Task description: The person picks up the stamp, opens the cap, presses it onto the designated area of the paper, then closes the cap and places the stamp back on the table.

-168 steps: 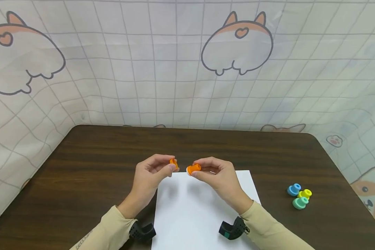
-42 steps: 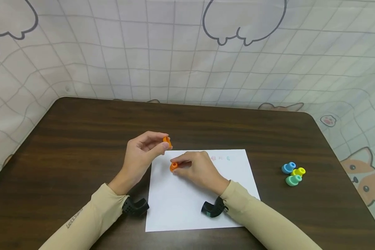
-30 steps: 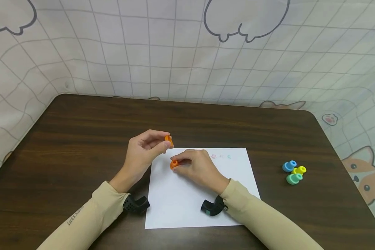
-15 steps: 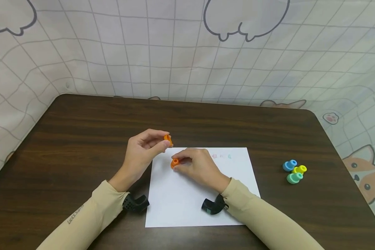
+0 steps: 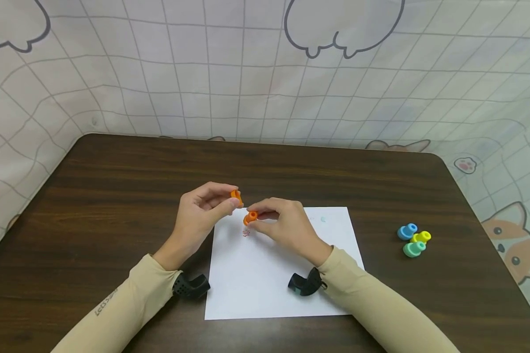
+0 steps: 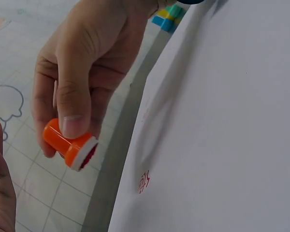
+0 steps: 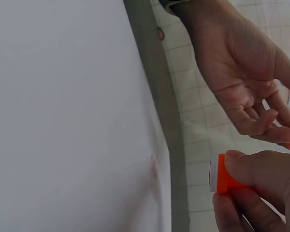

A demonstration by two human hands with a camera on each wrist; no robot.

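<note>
My right hand [image 5: 291,230] pinches an orange stamp [image 5: 250,217] between thumb and fingers, over the upper left of a white sheet of paper [image 5: 269,289]. In the left wrist view the stamp's white rim and red face [image 6: 89,157] show, tilted and lifted off the sheet. A small red print [image 6: 144,181] marks the paper below it. My left hand [image 5: 194,215] holds a hollow orange cap [image 5: 236,197] by its fingertips, at the sheet's far left corner. A faint teal print [image 5: 323,219] shows near the paper's far edge.
On the dark wooden table [image 5: 128,196], a blue stamp [image 5: 407,231], a yellow stamp [image 5: 421,237] and a mint green stamp [image 5: 414,249] cluster to the right of the paper. A white gridded cloth [image 5: 247,88] hangs behind the table.
The right hand has lifted the orange stamp off the paper and moved it slightly away, uncovering a red print. My left hand keeps the cap in nearly the same place.
</note>
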